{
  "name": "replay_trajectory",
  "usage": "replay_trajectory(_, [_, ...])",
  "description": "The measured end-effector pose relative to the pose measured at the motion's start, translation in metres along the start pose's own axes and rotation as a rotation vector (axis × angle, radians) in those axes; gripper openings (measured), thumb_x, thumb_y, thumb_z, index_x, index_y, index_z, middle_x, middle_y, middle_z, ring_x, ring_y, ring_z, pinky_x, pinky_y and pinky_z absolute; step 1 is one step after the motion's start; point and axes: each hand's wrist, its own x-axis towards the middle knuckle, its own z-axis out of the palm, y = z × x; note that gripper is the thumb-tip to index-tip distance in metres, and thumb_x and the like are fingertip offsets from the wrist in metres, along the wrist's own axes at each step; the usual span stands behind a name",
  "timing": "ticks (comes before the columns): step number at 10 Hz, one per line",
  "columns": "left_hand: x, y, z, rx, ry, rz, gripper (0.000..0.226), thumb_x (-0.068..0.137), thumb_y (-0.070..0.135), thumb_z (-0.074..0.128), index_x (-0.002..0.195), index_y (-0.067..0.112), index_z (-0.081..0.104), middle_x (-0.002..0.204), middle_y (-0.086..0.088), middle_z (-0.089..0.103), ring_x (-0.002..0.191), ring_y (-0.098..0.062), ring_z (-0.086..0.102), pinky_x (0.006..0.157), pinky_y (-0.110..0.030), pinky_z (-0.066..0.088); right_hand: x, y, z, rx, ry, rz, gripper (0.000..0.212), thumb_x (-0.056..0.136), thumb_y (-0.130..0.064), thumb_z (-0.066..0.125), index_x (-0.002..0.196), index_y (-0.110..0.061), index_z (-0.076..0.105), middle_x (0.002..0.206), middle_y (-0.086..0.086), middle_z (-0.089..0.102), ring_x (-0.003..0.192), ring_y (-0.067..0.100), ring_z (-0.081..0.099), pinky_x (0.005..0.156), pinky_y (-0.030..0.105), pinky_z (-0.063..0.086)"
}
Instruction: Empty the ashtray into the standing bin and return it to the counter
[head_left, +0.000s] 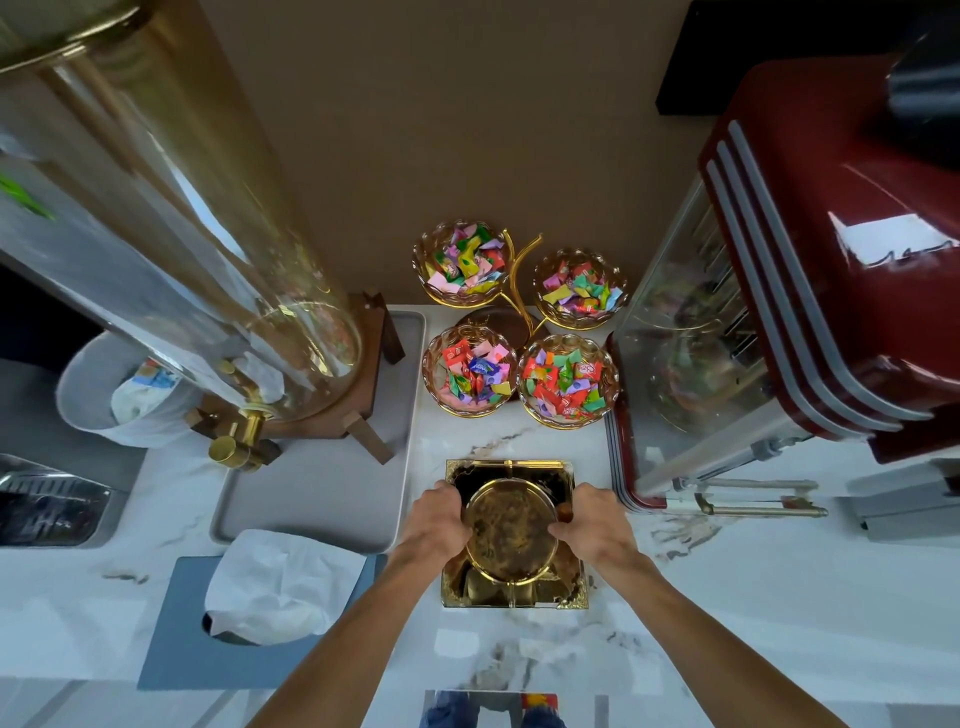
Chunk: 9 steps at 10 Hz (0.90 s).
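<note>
A square gold ashtray (511, 470) with a round bowl in its middle rests on the white marble counter (753, 597), in the centre of the view. My left hand (434, 522) grips its left side and my right hand (592, 519) grips its right side, fingers curled over the bowl's rim. The bowl's inside looks dark and stained. A white bin (122, 395) lined with a bag and holding crumpled paper stands beyond the counter's left edge, far left.
Four gold-rimmed glass bowls of wrapped sweets (519, 332) stand just behind the ashtray. A red display machine (779, 322) is close on the right. A glass drinks dispenser (208, 260) on a grey tray (322, 499) and a blue tissue box (260, 623) sit to the left.
</note>
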Motion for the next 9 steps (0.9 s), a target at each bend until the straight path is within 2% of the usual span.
replay_trajectory(1, [0.0,0.0,0.0,-0.008,-0.007,-0.005,0.041,0.088,0.02,0.075,0.122,0.009,0.054,0.113,-0.009,0.068,0.105,-0.025,0.068,0.082,-0.029,0.055,0.003,0.003,0.001,-0.001,-0.008,0.003,0.041,0.087,-0.029,0.078,0.067,-0.02,0.042,0.073,-0.002,0.054,0.073,0.02,0.06,0.065,0.033,0.049])
replay_trajectory(4, [-0.006,-0.005,-0.002,0.004,-0.021,0.003,0.05,0.086,0.037,0.075,0.122,0.014,0.049,0.116,-0.007,0.067,0.109,-0.026,0.066,0.089,-0.039,0.054,0.006,0.012,0.004,-0.009,-0.011,-0.035,0.038,0.084,-0.039,0.078,0.076,-0.019,0.047,0.088,0.003,0.059,0.079,0.021,0.06,0.066,0.034,0.049])
replay_trajectory(5, [-0.012,-0.011,0.001,-0.006,0.013,0.01,0.048,0.087,0.042,0.072,0.118,0.014,0.048,0.116,-0.008,0.067,0.109,-0.027,0.066,0.089,-0.041,0.053,0.003,0.023,0.008,-0.037,0.007,-0.077,0.042,0.084,-0.051,0.073,0.077,-0.019,0.046,0.087,0.003,0.061,0.08,0.022,0.063,0.064,0.036,0.05])
replay_trajectory(6, [-0.019,-0.019,0.009,-0.102,0.068,0.026,0.05,0.09,0.042,0.069,0.122,0.011,0.047,0.121,-0.009,0.062,0.113,-0.028,0.062,0.09,-0.041,0.052,-0.003,0.031,0.013,-0.093,0.067,-0.124,0.048,0.087,-0.061,0.061,0.101,-0.016,0.055,0.097,0.005,0.069,0.095,0.025,0.069,0.076,0.04,0.057])
replay_trajectory(7, [-0.032,-0.027,0.021,-0.15,0.153,0.077,0.054,0.095,0.048,0.057,0.133,0.013,0.043,0.13,-0.009,0.053,0.118,-0.025,0.059,0.096,-0.038,0.054,-0.016,0.036,0.017,-0.106,0.105,-0.157,0.057,0.094,-0.061,0.048,0.129,-0.016,0.049,0.119,0.006,0.065,0.112,0.027,0.065,0.084,0.04,0.056])
replay_trajectory(8, [-0.048,-0.035,0.033,-0.171,0.297,0.128,0.051,0.099,0.052,0.042,0.137,0.017,0.045,0.135,-0.003,0.051,0.118,-0.018,0.06,0.097,-0.031,0.056,-0.034,0.045,0.024,-0.067,0.253,-0.253,0.061,0.098,-0.058,0.037,0.143,-0.017,0.045,0.138,0.002,0.055,0.127,0.021,0.054,0.097,0.036,0.054])
replay_trajectory(9, [-0.062,-0.038,0.043,-0.137,0.433,0.238,0.053,0.1,0.051,0.032,0.14,0.021,0.05,0.14,0.002,0.054,0.125,-0.014,0.056,0.104,-0.03,0.052,-0.052,0.046,0.038,-0.123,0.409,-0.424,0.058,0.101,-0.053,0.035,0.149,-0.021,0.045,0.148,-0.001,0.052,0.136,0.017,0.049,0.109,0.036,0.046])
